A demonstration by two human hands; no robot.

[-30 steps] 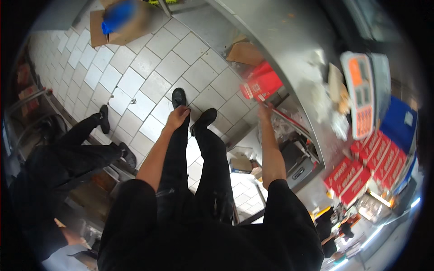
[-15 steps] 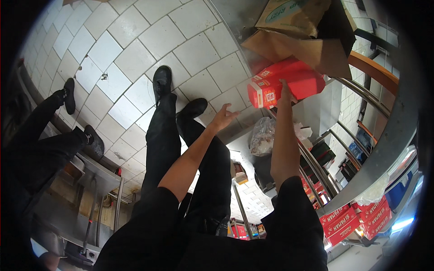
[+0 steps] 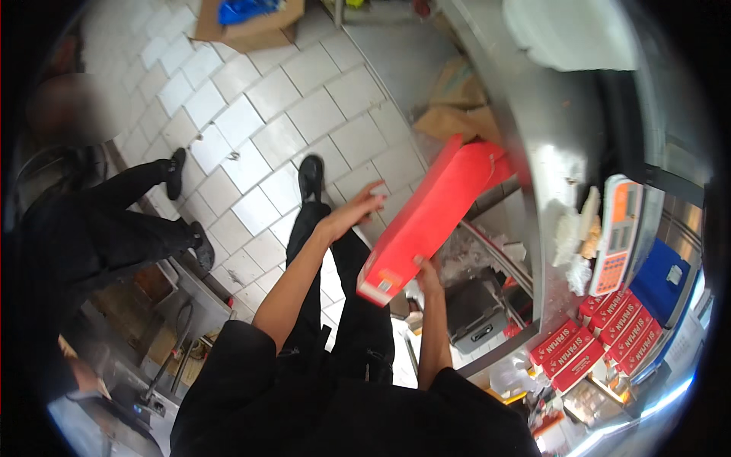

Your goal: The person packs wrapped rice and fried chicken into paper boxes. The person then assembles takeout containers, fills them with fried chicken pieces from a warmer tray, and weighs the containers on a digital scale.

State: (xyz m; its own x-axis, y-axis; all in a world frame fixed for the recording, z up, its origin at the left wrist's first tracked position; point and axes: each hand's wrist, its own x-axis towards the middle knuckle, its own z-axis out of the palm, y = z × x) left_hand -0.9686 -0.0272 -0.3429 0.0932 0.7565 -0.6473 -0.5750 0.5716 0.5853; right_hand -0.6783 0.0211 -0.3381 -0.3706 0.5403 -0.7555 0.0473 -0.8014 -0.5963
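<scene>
Head view, long red cardboard box [image 3: 430, 209]: it has just come away from the brown cardboard box [image 3: 461, 87] and closer to the person's legs; now it slants across the view, its near end low, its far end by the edge of the steel desk [image 3: 537, 221].
Right bare hand [image 3: 429, 276]: partly closed on the box's side near its low end, thumb on the red face; the other fingers are mostly hidden.
Left bare hand [image 3: 352, 216]: half open, fingers apart, with nothing seen in it; it is just beside the box, seemingly not touching.
Meaning for the handling: the right hand alone seems to bear the box, and the left is free to support it.
Half a second earlier: the box was beside the brown cardboard, with the right hand reaching onto it; the orange-and-white keypad device [image 3: 615, 236] was not visible.
</scene>
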